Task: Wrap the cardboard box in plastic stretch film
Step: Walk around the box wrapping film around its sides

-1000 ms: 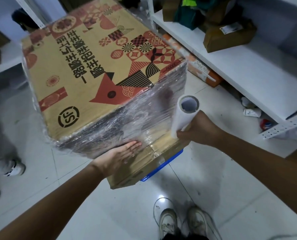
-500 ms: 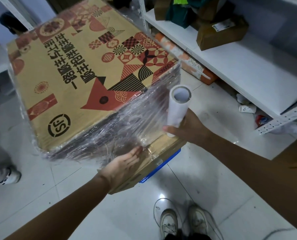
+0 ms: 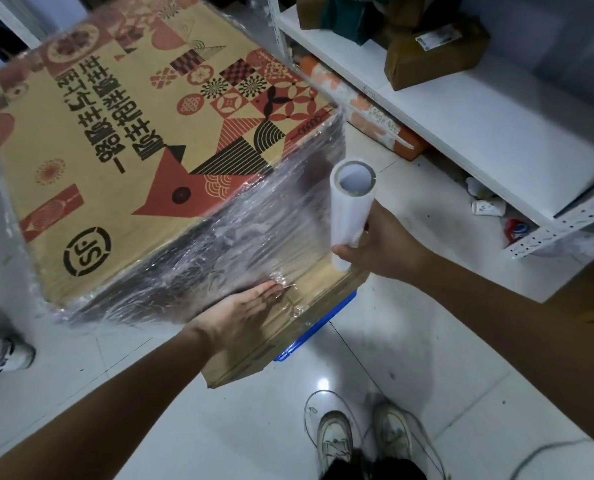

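Observation:
A large cardboard box point(image 3: 122, 161) with red and black printed patterns fills the upper left. Wrinkled clear stretch film point(image 3: 254, 237) covers its near side. My left hand point(image 3: 240, 317) lies flat with straight fingers against that side, low down near the film's lower edge. To the right, my right hand point(image 3: 382, 247) grips the lower end of an upright white film roll point(image 3: 349, 209), close to the box's right corner. Film runs from the roll onto the box.
The box rests on a plain cardboard box point(image 3: 271, 344) above a blue crate point(image 3: 316, 327). A white metal shelf point(image 3: 479, 126) with parcels stands at right, litter under it. My shoes point(image 3: 361, 441) are on the tiled floor; another person's shoe point(image 3: 8, 355) is at left.
The view shifted so the box sits further left. My right hand has carried the roll slightly along the box's right corner; my left hand stays flat on the film.

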### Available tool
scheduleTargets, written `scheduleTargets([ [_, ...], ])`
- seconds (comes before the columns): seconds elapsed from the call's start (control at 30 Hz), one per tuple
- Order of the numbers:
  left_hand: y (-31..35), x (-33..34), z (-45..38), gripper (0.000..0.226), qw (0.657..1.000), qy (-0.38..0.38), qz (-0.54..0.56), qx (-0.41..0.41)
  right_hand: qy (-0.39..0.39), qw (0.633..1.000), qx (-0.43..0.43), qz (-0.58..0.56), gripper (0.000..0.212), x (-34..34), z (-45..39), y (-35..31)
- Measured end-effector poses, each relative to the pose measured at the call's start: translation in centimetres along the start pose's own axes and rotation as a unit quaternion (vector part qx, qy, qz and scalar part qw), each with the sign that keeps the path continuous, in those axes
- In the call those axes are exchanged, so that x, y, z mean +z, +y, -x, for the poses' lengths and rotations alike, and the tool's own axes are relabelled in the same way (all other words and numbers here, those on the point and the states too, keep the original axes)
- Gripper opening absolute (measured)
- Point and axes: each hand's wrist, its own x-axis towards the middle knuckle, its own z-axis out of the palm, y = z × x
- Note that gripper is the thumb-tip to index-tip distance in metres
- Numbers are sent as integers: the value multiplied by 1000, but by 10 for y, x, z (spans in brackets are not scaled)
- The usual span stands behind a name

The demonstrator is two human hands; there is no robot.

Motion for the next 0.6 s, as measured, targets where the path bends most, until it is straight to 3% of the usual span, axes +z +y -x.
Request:
scheduleTargets([
  [0.33, 3, -21, -16, 74, 998, -9, -55, 20, -23, 1000, 11, 17, 57, -5, -11, 0],
  [0.6, -21, -28, -82, 81, 997, 41, -37, -48, -10, 1000, -11, 13, 62, -4, -10, 10],
])
